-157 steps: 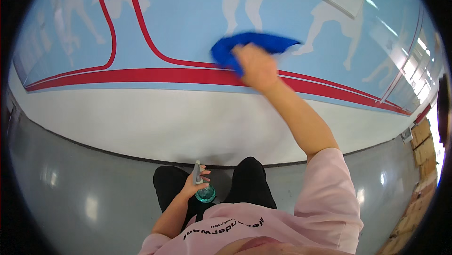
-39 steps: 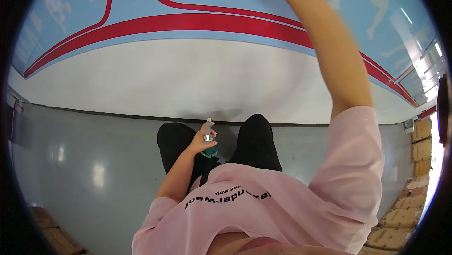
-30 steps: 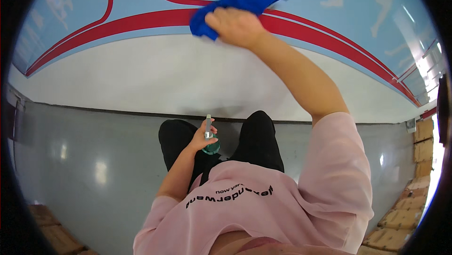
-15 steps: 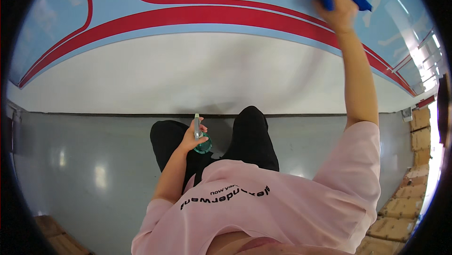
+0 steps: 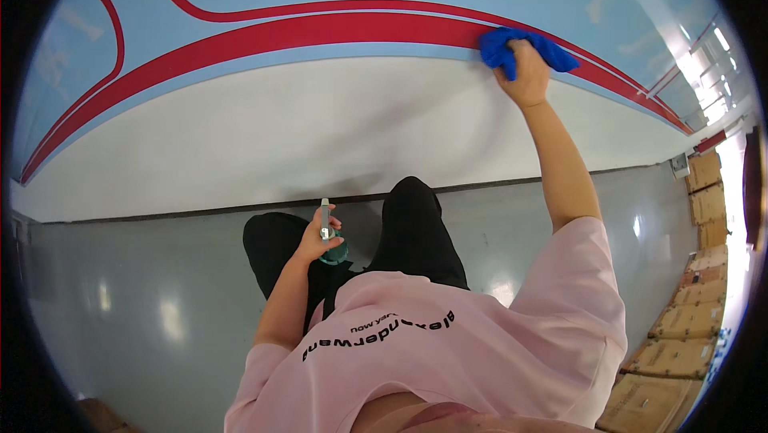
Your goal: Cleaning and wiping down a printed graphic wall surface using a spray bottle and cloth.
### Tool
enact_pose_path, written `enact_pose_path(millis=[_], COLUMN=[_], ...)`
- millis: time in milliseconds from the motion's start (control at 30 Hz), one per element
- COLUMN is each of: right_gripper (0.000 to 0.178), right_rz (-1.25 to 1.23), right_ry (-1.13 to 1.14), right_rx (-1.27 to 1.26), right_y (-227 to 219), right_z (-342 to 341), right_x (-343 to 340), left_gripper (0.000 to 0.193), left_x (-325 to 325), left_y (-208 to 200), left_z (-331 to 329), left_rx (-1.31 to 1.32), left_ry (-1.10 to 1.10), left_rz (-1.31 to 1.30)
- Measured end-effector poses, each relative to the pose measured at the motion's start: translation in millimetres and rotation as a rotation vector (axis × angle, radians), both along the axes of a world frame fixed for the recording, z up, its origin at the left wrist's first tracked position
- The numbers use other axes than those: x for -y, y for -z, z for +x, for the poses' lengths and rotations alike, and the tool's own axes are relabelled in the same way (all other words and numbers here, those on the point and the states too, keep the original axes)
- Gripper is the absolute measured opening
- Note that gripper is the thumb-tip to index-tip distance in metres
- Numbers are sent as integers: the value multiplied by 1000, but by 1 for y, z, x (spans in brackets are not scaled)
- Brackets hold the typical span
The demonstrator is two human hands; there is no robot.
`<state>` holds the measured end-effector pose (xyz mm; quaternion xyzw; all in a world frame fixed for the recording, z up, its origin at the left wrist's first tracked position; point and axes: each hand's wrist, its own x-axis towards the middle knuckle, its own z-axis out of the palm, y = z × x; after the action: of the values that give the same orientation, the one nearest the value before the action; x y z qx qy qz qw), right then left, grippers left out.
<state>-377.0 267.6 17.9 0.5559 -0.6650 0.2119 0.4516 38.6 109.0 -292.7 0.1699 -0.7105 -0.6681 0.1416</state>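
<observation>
In my right hand (image 5: pixel 526 77) is a bunched blue cloth (image 5: pixel 506 42), pressed against the wall panel over its red stripe (image 5: pixel 384 29). My right arm stretches up and to the right. Low in front of my thighs, my left hand (image 5: pixel 318 234) is closed round the neck of a spray bottle (image 5: pixel 336 254) with a green see-through body and a pale grey trigger head. The bottle's lower part is partly hidden by the hand and my clothes. Above and below the stripe the wall (image 5: pixel 320 121) is light blue with pale shapes, and plain white.
A grey glossy floor (image 5: pixel 160 289) meets the wall's foot along a dark line. Stacked cardboard boxes (image 5: pixel 680 357) line the right side, beside bright windows. Another brown box (image 5: pixel 104 415) stands at the lower left.
My right hand has brought the blue cloth down and to the left, from the light blue area onto the red stripe. My left hand still holds the spray bottle.
</observation>
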Motion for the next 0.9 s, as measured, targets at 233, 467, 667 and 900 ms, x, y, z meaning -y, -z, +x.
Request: enact_pose_path(millis=[233,467,667,900], right_gripper=[46,40,47,19], right_rz=[237,-503,-384,309], right_ry=[60,-101,-147,-275], right_rx=[-128,-318,-249,-399], right_y=[-44,-192,-138,-26], right_z=[10,27,57,64], right_x=[-4,61,95,79], left_gripper=[82,81,80,81], left_x=[-3,-2,1,1], left_y=[-3,-1,0,5], left_z=[4,4,-3,1], left_rx=[19,44,33,3], left_ry=[15,13,-2,26], left_rz=[23,40,-2,-45])
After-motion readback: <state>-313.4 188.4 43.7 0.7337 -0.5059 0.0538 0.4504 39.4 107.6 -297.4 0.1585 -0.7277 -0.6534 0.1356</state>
